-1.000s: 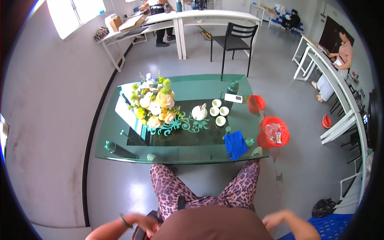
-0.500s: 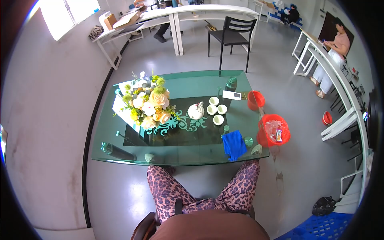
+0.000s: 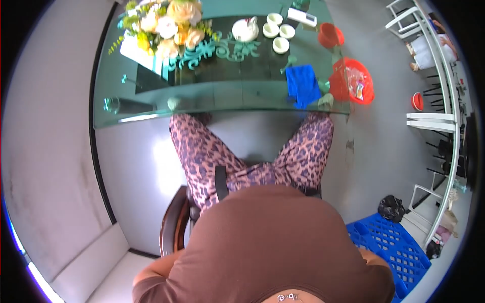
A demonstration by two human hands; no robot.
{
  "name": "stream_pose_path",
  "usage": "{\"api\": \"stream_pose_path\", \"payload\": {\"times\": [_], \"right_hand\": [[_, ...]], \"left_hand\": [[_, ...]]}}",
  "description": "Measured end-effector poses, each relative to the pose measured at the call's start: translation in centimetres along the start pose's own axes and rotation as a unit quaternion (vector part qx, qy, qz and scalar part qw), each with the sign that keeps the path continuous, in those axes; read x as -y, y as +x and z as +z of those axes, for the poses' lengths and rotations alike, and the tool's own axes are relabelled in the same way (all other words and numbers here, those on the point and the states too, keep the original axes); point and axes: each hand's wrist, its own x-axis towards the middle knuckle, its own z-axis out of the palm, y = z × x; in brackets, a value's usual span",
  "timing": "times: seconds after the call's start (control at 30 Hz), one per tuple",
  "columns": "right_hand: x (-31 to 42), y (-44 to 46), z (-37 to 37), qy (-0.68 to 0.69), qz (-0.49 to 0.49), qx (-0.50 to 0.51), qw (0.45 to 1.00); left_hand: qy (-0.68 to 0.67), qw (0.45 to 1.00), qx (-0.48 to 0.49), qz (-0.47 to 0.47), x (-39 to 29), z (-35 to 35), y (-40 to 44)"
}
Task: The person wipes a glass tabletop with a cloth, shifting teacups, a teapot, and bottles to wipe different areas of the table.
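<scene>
Both hands out of view, grip can't be told; blue cloth (image 3: 303, 86) lies near the front edge of glass worktop (image 3: 227, 96), seemingly for easy reach, cups (image 3: 281, 45) clustered beside teapot (image 3: 245, 30), probably kept as a set.

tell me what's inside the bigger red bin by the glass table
The bigger red bin holds crumpled clear plastic and a small colourful wrapper. Anything beneath them is covered, so I can't tell what's lower down.
</scene>
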Motion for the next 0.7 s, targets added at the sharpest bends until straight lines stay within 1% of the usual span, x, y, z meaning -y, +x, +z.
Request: {"api": "stream_pose_path", "payload": {"times": [0.1, 0.17, 0.2, 0.23, 0.27, 0.3, 0.33, 0.37, 0.4, 0.43, 0.47, 0.53, 0.63, 0.67, 0.7], "right_hand": [[1.5, -0.9, -0.4, -0.013, 0.047, 0.031, 0.998], [3.5, -1.1, -0.9, -0.045, 0.081, 0.049, 0.994], [4.8, -1.0, -1.2, -0.073, 0.086, 0.051, 0.992], [6.1, -1.0, -1.4, -0.112, 0.092, 0.046, 0.988], [7.3, -0.7, -1.4, -0.166, 0.079, 0.039, 0.982], [8.5, -0.4, -1.4, -0.22, 0.068, 0.03, 0.973], [9.4, 0.0, -1.0, -0.274, 0.056, 0.022, 0.96], [9.4, 0.6, -1.0, -0.315, 0.005, 0.017, 0.949], [8.8, 1.3, -1.1, -0.354, -0.046, 0.007, 0.934], [8.3, 1.6, -1.1, -0.389, -0.097, -0.002, 0.916], [8.6, 0.9, -0.5, -0.419, -0.121, -0.045, 0.899], [9.3, 0.2, 1.1, -0.472, -0.174, -0.119, 0.856], [8.4, 0.2, -2.1, -0.526, -0.036, -0.262, 0.808], [8.0, 0.4, -3.1, -0.496, -0.004, -0.227, 0.838], [8.0, 0.3, -4.4, -0.469, 0.028, -0.196, 0.861]], "left_hand": [[0.015, 0.996, 0.078, 0.036, -0.1, 1.0, -2.8], [0.019, 0.988, 0.13, 0.084, -0.3, -1.4, -4.3], [-0.002, 0.991, 0.105, 0.085, -0.2, -4.2, -4.7], [-0.035, 0.997, 0.03, 0.055, 0.0, -8.0, -4.8], [-0.148, 0.985, -0.058, -0.059, 0.4, -12.4, -4.5], [-0.048, 0.949, -0.295, -0.103, 0.5, -15.5, -4.2], [0.032, 0.9, -0.431, -0.061, 2.1, -19.2, -3.8], [0.07, 0.813, -0.578, 0.012, 4.1, -22.3, -2.7], [0.082, 0.752, -0.654, 0.008, 3.6, -24.9, -2.1], [0.082, 0.722, -0.687, 0.009, 4.0, -27.0, -1.3], [0.083, 0.69, -0.719, 0.008, 4.5, -28.6, -0.3], [0.17, 0.64, -0.749, 0.019, 6.0, -30.7, 2.2], [0.227, 0.563, -0.794, -0.034, 7.0, -32.4, 6.0], [0.256, 0.526, -0.809, -0.05, 6.9, -32.8, 7.2], [0.254, 0.531, -0.806, -0.062, 6.8, -32.6, 8.1]]}}
